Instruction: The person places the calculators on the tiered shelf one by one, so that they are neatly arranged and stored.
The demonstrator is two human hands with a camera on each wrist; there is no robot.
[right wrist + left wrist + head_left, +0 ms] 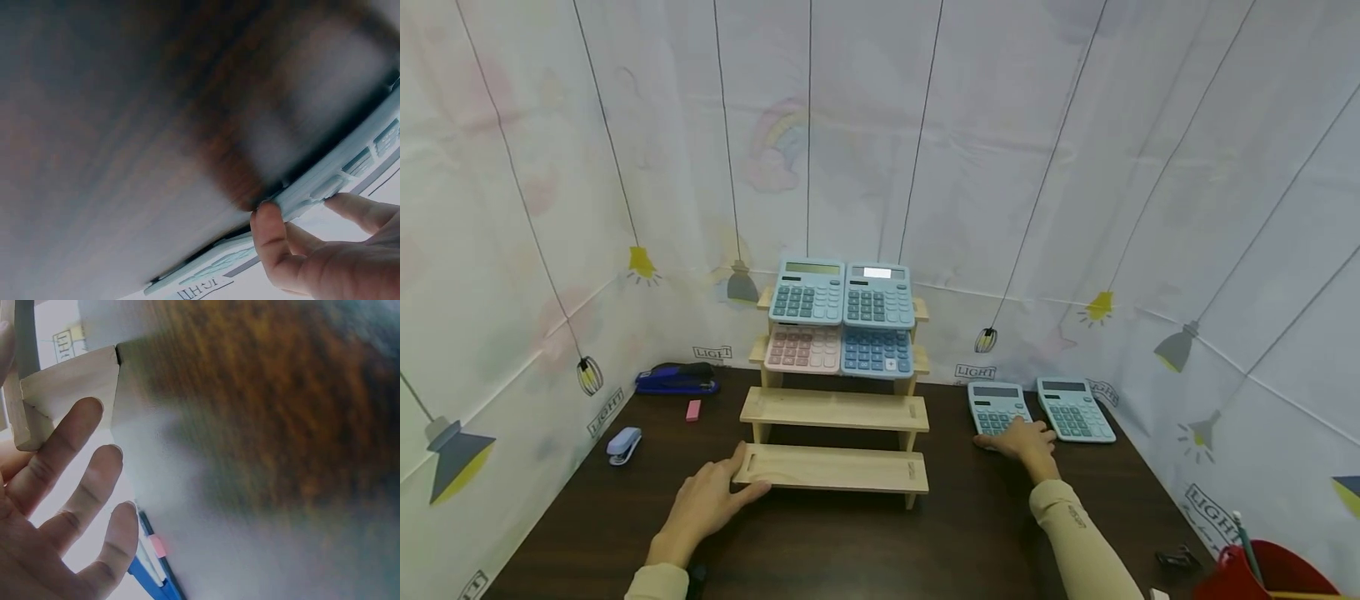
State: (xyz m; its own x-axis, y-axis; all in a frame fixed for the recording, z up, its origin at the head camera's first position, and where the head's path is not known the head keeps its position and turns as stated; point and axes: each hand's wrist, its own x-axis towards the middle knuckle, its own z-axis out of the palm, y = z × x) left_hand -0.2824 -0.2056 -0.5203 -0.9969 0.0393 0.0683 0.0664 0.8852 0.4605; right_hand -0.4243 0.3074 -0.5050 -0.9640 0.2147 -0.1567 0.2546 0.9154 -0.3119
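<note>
My right hand (1026, 443) grips the near end of a light blue calculator (997, 402) lying on the dark table; in the right wrist view its fingers (270, 231) meet the calculator's edge. Close by on the right lies a second light blue calculator (1077, 412). At the left end of the lowest step of a wooden stepped rack (835, 468), my left hand (703, 504) holds the board between thumb and index finger. Its other fingers (94, 478) stretch out past the rack. Two light blue calculators lean on the top step, with a pink one (802, 350) and a blue one (877, 354) below.
Left of the rack lie a blue stapler (677, 380), a pink eraser (693, 410) and a small light-coloured stapler (623, 446). A red container (1228, 575) with a pencil stands at the lower right, near a small black item (1178, 558). Patterned curtains enclose the table's back and sides.
</note>
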